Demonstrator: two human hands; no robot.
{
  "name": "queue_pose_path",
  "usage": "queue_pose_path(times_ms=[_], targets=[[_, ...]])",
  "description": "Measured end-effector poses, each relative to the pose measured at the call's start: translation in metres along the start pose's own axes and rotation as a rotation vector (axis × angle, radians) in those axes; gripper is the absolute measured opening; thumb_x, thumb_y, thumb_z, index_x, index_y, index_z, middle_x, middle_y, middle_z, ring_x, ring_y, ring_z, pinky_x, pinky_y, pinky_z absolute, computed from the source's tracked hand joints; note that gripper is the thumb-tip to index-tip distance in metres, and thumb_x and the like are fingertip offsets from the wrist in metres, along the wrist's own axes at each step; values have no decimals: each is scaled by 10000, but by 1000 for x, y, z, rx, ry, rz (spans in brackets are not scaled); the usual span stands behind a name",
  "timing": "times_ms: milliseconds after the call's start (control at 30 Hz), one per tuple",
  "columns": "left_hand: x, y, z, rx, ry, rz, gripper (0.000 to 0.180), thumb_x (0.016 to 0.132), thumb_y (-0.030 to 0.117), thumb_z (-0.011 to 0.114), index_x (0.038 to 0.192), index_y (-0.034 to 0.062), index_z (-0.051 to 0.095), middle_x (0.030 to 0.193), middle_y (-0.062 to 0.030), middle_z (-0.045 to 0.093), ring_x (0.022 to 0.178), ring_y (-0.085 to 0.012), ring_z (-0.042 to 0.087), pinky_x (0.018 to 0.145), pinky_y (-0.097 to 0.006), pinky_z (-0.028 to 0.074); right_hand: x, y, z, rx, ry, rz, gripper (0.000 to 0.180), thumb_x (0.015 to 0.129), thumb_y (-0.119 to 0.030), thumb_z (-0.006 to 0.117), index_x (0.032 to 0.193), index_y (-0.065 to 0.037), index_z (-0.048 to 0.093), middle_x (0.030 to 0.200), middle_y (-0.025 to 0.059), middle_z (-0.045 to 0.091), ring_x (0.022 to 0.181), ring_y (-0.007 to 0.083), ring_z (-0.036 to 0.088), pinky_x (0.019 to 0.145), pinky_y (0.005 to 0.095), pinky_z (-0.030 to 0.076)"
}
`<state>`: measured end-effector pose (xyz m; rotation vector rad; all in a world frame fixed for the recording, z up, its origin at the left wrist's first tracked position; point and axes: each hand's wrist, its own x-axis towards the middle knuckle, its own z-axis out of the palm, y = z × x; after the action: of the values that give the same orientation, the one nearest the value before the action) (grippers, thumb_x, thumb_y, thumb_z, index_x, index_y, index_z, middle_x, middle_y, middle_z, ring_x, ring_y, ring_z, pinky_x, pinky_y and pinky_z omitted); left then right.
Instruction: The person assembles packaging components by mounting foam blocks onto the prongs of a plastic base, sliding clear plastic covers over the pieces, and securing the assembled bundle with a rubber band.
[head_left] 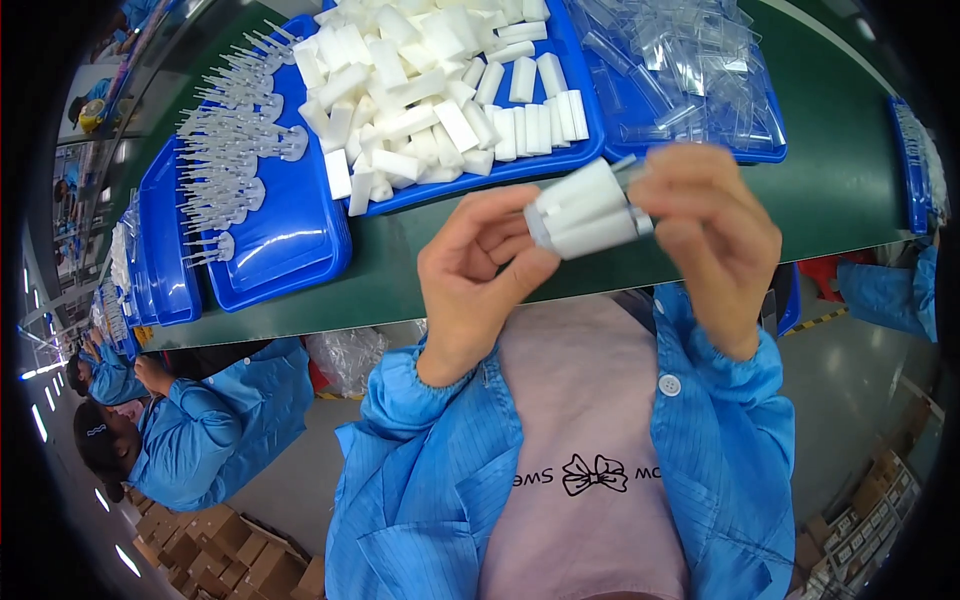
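Hands, left (478,270) and right (712,235), each grip closed on white sleeved blocks (588,210) above table edge (380,305).

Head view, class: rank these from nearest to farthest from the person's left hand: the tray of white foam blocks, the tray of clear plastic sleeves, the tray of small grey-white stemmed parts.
1. Tray of white foam blocks, just above the left hand.
2. Tray of small grey-white stemmed parts, to its upper left.
3. Tray of clear plastic sleeves, upper right, beyond the right hand.

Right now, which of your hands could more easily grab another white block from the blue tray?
Probably the left hand: it sits nearer the blue tray of white blocks, gripping only the end of the white piece. The right hand wraps more.
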<state>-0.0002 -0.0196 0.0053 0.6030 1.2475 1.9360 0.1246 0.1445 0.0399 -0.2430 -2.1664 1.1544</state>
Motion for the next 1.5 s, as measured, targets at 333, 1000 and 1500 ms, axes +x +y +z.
queue_pose_path(times_ms=[333, 1000, 1500], targets=[[4, 4, -11, -25, 185, -24, 491, 799, -62, 572, 1276, -42, 457, 1196, -146, 542, 1052, -200, 574, 866, -271, 456, 31, 51, -19, -793, -541, -108, 463, 645, -101, 755, 1080, -42, 610, 1024, 100, 578, 959, 265, 525, 825, 374, 401], [3, 0, -6, 299, 57, 185, 464, 731, -95, 634, 1184, -41, 550, 1166, -126, 506, 1072, -211, 561, 912, -318, 485, 31, 11, -12, 392, 154, 66, 399, 797, 30, 652, 1170, 31, 509, 1031, 84, 562, 968, 136, 549, 848, 240, 428], [-4, 8, 1, 609, 48, 387, 482, 624, -18, 702, 1101, -18, 632, 1061, -134, 567, 956, -216, 560, 799, -300, 471, 12, 2, 3, 505, 115, 232, 500, 782, 28, 679, 1224, 15, 447, 989, 91, 577, 929, 120, 567, 831, 233, 449]])
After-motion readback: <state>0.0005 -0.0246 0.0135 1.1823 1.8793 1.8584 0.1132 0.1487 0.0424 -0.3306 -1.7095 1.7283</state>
